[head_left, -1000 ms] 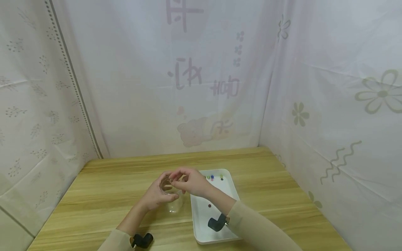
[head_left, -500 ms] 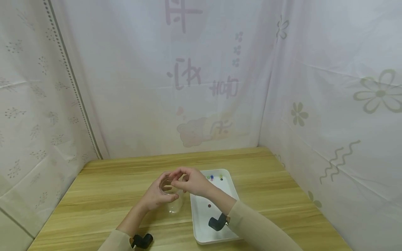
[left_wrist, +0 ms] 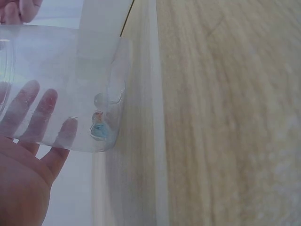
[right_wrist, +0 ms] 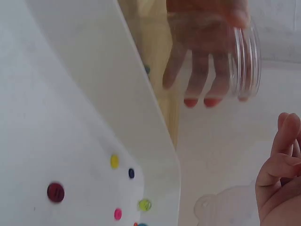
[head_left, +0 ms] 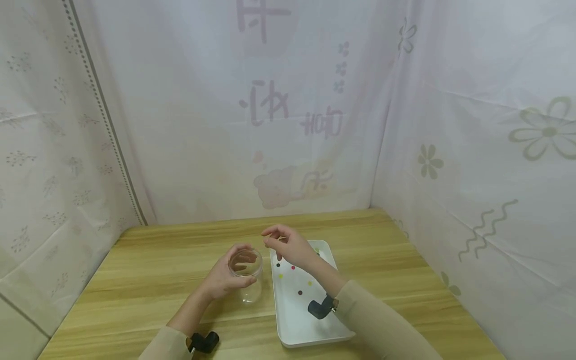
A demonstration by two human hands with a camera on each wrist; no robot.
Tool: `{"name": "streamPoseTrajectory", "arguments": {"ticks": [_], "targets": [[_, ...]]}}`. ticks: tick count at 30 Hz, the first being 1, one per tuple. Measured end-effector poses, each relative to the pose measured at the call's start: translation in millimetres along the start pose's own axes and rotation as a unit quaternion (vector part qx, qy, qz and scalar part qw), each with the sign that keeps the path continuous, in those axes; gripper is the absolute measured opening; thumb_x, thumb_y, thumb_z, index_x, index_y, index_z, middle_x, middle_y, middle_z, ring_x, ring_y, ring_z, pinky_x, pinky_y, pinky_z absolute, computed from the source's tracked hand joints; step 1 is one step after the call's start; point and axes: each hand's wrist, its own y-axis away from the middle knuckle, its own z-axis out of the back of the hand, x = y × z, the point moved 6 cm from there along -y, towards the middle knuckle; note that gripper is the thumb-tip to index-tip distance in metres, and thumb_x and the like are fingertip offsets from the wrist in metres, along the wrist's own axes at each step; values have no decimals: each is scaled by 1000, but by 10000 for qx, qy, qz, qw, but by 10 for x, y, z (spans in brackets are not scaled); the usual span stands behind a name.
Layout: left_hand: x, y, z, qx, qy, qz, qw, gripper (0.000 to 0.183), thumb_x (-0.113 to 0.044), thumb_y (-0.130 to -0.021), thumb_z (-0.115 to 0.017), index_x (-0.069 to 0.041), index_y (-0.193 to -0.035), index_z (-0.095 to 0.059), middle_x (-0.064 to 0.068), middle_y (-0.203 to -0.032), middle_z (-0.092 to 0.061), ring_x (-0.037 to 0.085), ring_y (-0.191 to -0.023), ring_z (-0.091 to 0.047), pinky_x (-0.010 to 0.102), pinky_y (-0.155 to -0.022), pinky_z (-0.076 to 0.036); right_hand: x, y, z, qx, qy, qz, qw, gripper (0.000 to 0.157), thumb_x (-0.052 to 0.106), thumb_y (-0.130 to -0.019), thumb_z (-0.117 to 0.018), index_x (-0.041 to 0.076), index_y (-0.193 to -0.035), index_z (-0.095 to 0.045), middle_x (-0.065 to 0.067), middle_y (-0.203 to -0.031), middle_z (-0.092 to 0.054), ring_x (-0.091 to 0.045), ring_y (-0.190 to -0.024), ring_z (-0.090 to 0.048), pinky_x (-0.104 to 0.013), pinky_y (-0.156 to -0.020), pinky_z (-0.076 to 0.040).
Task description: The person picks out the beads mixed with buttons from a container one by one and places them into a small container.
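Observation:
My left hand (head_left: 225,280) grips a clear jar (head_left: 250,291) around its upper part, with the thumb on the near side and the fingers behind. The jar's mouth is uncovered. A few small pieces, one a bluish marble (left_wrist: 99,131), lie at its bottom in the left wrist view. My right hand (head_left: 292,247) hovers over the far left part of the white tray (head_left: 292,325), fingers loosely bent, with nothing seen between them. On the tray lie a maroon button (right_wrist: 55,192), a yellow piece (right_wrist: 114,161), a pink piece (right_wrist: 118,213) and a greenish marble (right_wrist: 145,205).
The wooden table (head_left: 157,280) carries the jar and, to its right, the tray with its raised rim. A dark blue piece (right_wrist: 131,173) lies near the tray wall. Printed curtains (head_left: 202,125) hang behind the table and at both sides.
My right hand has left the jar's mouth and moved right and away, over the tray. More small pieces on the tray show now. The left hand and jar have stayed in place.

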Motion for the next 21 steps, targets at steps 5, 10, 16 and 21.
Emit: {"name": "streamPoseTrajectory", "arguments": {"ticks": [5, 10, 16, 21], "targets": [[-7, -13, 1, -10, 36, -6, 10000, 76, -14, -89, -87, -6, -154, -46, 23, -146, -63, 46, -138, -61, 70, -116, -46, -181, -20, 184, -226, 7, -142, 9996, 28, 32, -108, -69, 18, -131, -72, -22, -119, -76, -23, -65, -61, -28, -57, -46], [-2, -21, 6, -53, 67, 17, 10000, 75, -13, -88, -88, -8, -152, -48, 24, -147, -63, 46, -138, -61, 70, -116, -46, -338, -37, 340, -517, 24, -261, 9983, 32, 26, -108, -69, 7, -134, -71, -17, -113, -77, -21, -64, -62, -28, -60, -50], [14, -14, 16, -93, 57, 17, 9999, 75, -11, -88, -88, -8, -152, -48, 24, -146, -64, 47, -137, -61, 67, -115, -47, -490, -39, 441, -722, 154, -446, 9963, 31, 23, -108, -68, 6, -134, -72, -8, -107, -76, -41, -71, -66, -24, -56, -47], [19, -6, 8, -79, 65, -3, 9999, 75, -11, -88, -88, -8, -152, -48, 25, -147, -63, 47, -137, -61, 68, -116, -47, -601, -37, 442, -770, 373, -630, 9943, 31, 22, -108, -68, 6, -133, -73, -7, -103, -75, -28, -67, -66, -25, -58, -48]]}}
